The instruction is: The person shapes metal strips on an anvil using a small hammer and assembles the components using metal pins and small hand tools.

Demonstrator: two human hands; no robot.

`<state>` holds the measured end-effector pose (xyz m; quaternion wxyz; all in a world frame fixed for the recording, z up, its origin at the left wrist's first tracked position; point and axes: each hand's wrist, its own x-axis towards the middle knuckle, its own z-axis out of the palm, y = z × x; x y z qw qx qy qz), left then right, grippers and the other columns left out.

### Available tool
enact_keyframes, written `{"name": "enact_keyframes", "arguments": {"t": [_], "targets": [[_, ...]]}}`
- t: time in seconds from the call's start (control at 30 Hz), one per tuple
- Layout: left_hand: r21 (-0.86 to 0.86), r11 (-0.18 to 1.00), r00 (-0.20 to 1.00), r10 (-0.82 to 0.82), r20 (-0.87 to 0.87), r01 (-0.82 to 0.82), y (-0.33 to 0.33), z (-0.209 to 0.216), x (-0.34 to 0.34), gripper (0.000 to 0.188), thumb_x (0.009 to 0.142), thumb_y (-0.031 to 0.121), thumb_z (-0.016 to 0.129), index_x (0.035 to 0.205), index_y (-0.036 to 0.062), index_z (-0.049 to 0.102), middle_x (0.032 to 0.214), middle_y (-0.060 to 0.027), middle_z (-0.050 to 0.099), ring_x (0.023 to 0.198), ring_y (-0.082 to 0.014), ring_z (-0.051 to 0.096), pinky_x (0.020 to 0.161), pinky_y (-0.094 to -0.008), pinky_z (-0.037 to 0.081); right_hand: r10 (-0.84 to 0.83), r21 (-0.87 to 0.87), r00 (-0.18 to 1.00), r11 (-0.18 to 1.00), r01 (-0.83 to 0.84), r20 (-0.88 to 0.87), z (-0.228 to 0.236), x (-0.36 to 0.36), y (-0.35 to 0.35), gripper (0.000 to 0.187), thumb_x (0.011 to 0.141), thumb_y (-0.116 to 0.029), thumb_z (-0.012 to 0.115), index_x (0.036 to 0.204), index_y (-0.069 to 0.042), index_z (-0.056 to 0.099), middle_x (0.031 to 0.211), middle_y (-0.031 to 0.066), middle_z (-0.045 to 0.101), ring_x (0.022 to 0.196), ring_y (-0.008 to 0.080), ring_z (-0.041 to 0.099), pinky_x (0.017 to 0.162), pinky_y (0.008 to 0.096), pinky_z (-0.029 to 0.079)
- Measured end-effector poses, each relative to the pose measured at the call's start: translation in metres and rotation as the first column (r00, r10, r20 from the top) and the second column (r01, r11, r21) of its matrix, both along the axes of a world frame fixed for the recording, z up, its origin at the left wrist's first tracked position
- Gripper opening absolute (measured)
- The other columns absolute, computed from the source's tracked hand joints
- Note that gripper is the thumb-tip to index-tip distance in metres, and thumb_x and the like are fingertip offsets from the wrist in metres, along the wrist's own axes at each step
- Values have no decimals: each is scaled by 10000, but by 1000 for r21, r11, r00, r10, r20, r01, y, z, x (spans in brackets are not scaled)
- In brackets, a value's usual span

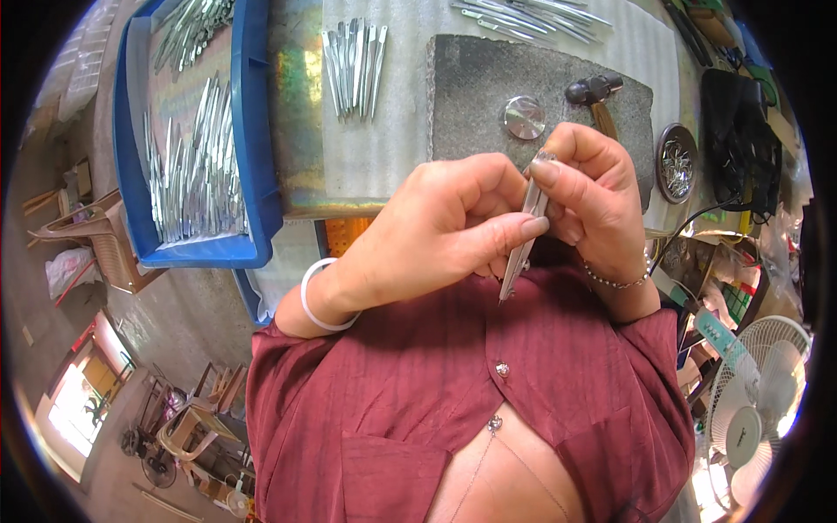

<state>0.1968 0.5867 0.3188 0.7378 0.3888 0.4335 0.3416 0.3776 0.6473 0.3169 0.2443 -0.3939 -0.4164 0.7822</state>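
Close to my chest, both hands hold a slim, pointed silver metal piece point(518, 256), tilted with its tip down. My left hand point(436, 222) pinches it along its middle between thumb and fingers. At its upper end, my right hand point(595, 187) grips it between thumb and bent fingers. Whether it is one blade or two laid together I cannot make out. Just beyond my hands, a round shiny metal disc point(524, 118) sits on a grey stone slab point(475, 87). A hammer point(595, 90) lies on the slab, its handle partly hidden behind my right hand.
Similar slim metal pieces point(355, 70) lie on the white sheet, with more point(527, 17) beyond the slab. A blue tray point(205, 254) at left holds many of them. A round dish of small metal parts point(676, 164) stands right of the slab. A fan point(751, 418) is at lower right.
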Motion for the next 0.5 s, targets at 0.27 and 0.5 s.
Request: {"name": "enact_keyframes", "arguments": {"t": [0.27, 0.5], "targets": [[-227, 974, 975, 38, 218, 13, 11, 0, 1, 189, 904, 172, 606, 938, -1, 536, 727, -68, 644, 541, -126, 639, 429, -187, 488, -55, -207, 996, 978, 38, -76, -8, -2, 5, 181, 878, -142, 609, 725, -69, 542, 590, -12, 525, 388, 7, 366, 327, 163, 237], [-238, 971, 979, 46, 199, 2, 15, 2, 1, 173, 907, 168, 598, 915, 5, 541, 713, -66, 641, 522, -118, 632, 426, -183, 489, -89, -211, 993, 975, 69, -83, -11, -3, 5, 181, 881, -148, 601, 727, -72, 543, 597, -9, 534, 377, 8, 345, 326, 165, 231]]}}
